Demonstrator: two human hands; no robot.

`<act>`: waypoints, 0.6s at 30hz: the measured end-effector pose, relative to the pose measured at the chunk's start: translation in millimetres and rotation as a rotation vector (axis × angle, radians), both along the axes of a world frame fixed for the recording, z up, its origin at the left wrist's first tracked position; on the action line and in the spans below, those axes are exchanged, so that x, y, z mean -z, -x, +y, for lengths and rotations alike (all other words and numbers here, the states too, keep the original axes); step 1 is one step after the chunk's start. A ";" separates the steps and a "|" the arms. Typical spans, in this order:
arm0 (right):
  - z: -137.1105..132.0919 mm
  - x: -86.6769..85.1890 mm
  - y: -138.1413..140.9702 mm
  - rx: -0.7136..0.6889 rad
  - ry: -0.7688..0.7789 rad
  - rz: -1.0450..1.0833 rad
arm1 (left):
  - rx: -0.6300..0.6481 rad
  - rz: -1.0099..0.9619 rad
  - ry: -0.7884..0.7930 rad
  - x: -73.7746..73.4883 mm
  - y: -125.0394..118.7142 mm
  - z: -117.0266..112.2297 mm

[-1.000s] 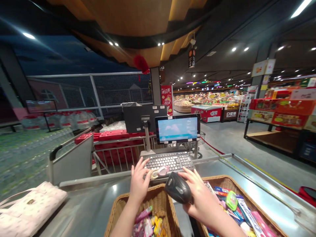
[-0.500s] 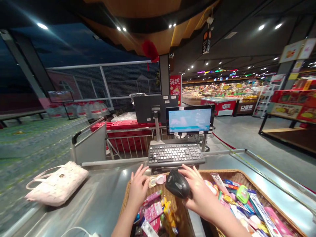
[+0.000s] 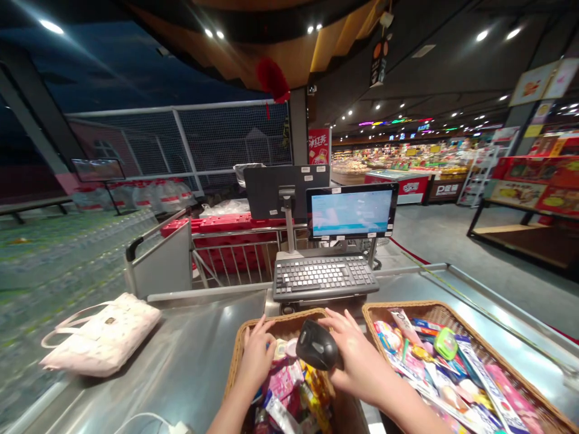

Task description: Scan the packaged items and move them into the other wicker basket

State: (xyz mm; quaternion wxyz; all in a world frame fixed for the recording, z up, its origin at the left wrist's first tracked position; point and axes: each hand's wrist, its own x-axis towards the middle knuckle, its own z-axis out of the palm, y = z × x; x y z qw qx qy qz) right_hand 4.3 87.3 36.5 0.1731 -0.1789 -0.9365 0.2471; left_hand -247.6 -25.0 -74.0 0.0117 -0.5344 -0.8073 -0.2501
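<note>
My right hand [image 3: 355,355] was closed around a black scanner [image 3: 316,345] above the right side of the left basket [image 3: 289,322]. My left hand [image 3: 257,354] hung over the same basket, fingers bent, next to a small pale item [image 3: 280,349]; I couldn't tell whether they were pinching it.

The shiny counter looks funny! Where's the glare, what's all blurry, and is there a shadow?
Head view: pale glare gleams on the metal counter; head view, far left: the bottles look smeared, while the keyboard is clearer; head view, lower left: a dark shadow lies by the pink bag; head view, upper left: a ceiling light streaks.
</note>
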 end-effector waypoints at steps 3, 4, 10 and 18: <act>-1.8 -0.6 0.7 0.002 0.031 -0.006 | 0.035 0.068 0.058 9.6 6.4 6.2; -1.8 -0.9 0.1 0.012 0.041 -0.007 | 0.048 0.097 0.080 11.3 8.4 7.7; 7.8 -1.4 -20.4 0.099 0.058 0.016 | 0.090 0.384 0.168 -0.4 8.8 20.4; 38.2 -18.1 -93.5 0.313 -0.029 0.096 | 0.363 0.420 -0.041 -42.7 -66.1 109.9</act>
